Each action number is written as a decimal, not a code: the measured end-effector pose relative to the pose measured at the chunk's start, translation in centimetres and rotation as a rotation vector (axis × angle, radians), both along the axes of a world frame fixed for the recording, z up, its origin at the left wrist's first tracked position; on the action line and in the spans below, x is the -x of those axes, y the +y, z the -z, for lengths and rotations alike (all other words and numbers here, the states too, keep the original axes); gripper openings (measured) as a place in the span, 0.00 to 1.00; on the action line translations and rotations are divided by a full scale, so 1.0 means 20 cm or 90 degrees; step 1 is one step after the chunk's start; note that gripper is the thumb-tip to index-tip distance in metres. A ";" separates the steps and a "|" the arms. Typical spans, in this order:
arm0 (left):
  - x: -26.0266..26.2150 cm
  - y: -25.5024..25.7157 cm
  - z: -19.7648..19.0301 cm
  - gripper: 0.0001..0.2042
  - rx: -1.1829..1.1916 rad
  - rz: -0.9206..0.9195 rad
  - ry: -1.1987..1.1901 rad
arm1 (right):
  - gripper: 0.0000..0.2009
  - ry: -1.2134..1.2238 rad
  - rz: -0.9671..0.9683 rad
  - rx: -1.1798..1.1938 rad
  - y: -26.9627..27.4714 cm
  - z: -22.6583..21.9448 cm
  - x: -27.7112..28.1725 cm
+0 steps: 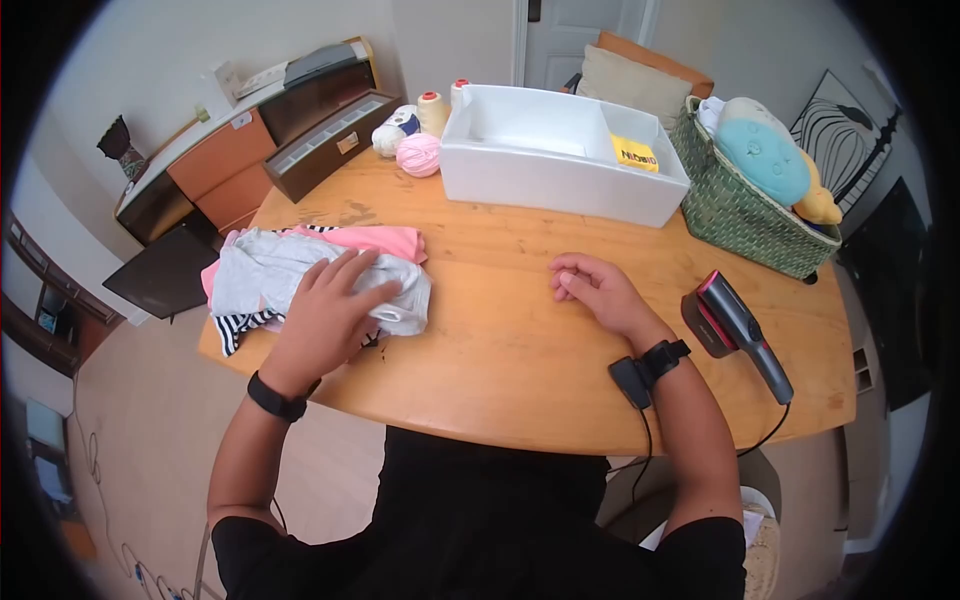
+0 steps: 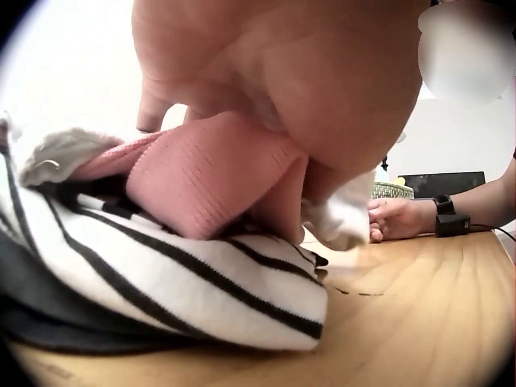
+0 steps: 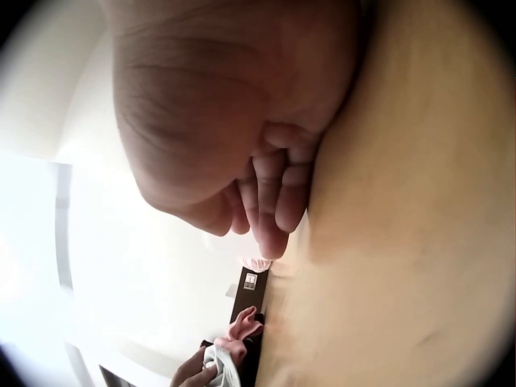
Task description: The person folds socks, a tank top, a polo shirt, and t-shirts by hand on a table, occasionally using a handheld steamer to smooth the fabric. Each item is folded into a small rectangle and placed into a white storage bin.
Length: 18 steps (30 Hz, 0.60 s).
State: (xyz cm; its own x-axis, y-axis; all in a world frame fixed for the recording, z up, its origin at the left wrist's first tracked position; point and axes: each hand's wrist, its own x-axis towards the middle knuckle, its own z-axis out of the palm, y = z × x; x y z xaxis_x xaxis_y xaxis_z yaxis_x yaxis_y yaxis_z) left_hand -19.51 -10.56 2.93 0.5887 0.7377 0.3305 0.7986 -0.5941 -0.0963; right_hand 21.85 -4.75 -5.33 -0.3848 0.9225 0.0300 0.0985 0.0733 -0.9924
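Observation:
A pile of clothes lies at the table's left side, with a light grey garment on top. Pink cloth and a black-and-white striped garment show beneath it. My left hand rests on the grey garment with fingers spread and the thumb apart. From the left wrist, the pink cloth bulges up under the palm. My right hand lies on its edge on the wooden table, fingers loosely bent and nothing in them. Right of that forearm lies a dark handheld device with a pink trim, perhaps a garment steamer.
At the back stands a white divided bin with a yellow item inside. Pink yarn and thread cones sit left of it, near a brown compartment box. A green woven basket holds plush toys. The steamer's cord crosses the front edge.

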 end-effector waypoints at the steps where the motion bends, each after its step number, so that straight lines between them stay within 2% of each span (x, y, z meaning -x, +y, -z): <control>1: 0.03 0.04 0.00 0.26 0.072 0.002 -0.134 | 0.14 -0.010 -0.004 -0.005 0.00 0.00 0.01; 2: 0.04 0.07 -0.02 0.23 0.144 0.004 -0.268 | 0.14 -0.011 -0.004 -0.010 0.01 0.00 0.01; 3: 0.05 0.09 -0.07 0.17 0.108 0.012 -0.392 | 0.15 -0.026 -0.012 -0.002 0.02 0.00 0.02; 4: 0.05 0.10 -0.19 0.13 0.111 -0.002 -0.453 | 0.16 -0.040 -0.021 0.005 0.03 0.00 0.03; 6: 0.05 0.13 -0.36 0.10 -0.028 -0.013 -0.463 | 0.18 -0.067 -0.016 -0.030 -0.01 -0.08 0.13; 7: 0.02 0.11 -0.47 0.08 -0.021 -0.012 -0.468 | 0.22 -0.092 -0.008 -0.061 -0.04 -0.12 0.20; 8: -0.03 0.09 -0.57 0.07 -0.013 -0.013 -0.472 | 0.28 -0.074 -0.033 -0.106 -0.06 -0.15 0.28; 9: -0.07 0.09 -0.61 0.06 -0.079 0.010 -0.457 | 0.35 -0.057 -0.059 -0.150 -0.08 -0.18 0.38; 11: -0.16 0.05 -0.72 0.05 -0.075 0.016 -0.435 | 0.46 -0.009 -0.124 -0.153 -0.18 -0.31 0.58; 13: -0.22 0.05 -0.77 0.07 -0.109 0.020 -0.359 | 0.52 -0.018 -0.095 -0.348 -0.26 -0.37 0.78; 14: -0.25 0.04 -0.79 0.07 -0.109 0.021 -0.357 | 0.52 -0.016 -0.093 -0.348 -0.27 -0.37 0.89; 16: -0.30 0.00 -0.85 0.06 -0.085 0.020 -0.290 | 0.45 0.200 0.037 -0.314 -0.28 -0.37 1.05; 17: -0.31 -0.02 -0.87 0.07 -0.084 0.035 -0.304 | 0.45 0.202 0.038 -0.316 -0.26 -0.38 1.04; 18: -0.32 -0.03 -0.89 0.07 -0.086 0.037 -0.302 | 0.37 0.144 0.078 -0.309 -0.24 -0.40 1.02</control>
